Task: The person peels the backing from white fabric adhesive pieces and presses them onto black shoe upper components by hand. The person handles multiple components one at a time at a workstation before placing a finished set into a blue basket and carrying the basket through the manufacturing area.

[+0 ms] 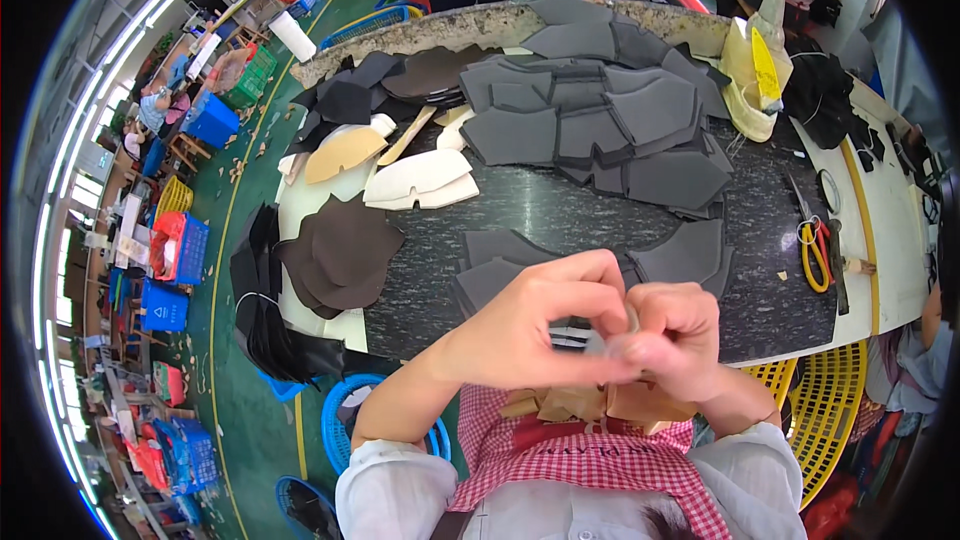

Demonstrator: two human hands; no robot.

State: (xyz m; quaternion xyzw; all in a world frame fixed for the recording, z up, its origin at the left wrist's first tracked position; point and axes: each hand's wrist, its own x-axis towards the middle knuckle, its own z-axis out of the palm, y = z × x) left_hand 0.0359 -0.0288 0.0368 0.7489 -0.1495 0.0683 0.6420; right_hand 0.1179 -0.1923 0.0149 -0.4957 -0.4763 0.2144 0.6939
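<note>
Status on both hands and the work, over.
Left hand, right hand: fingers meeting, anything held too blurred to identify. Nearest dark grey pieces partly hidden behind hands. Scissors off right.

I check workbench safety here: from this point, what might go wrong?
Anything pinched between the left hand and right hand might slip; blur hides what's there. The dark grey cut pieces overlap in uneven stacks, so some might slide. The scissors lie uncovered at the right, so a careless reach could mean a nick.

The speckled table (775, 315) carries stacked grey pieces (512, 135) and scissors (809, 226).
</note>
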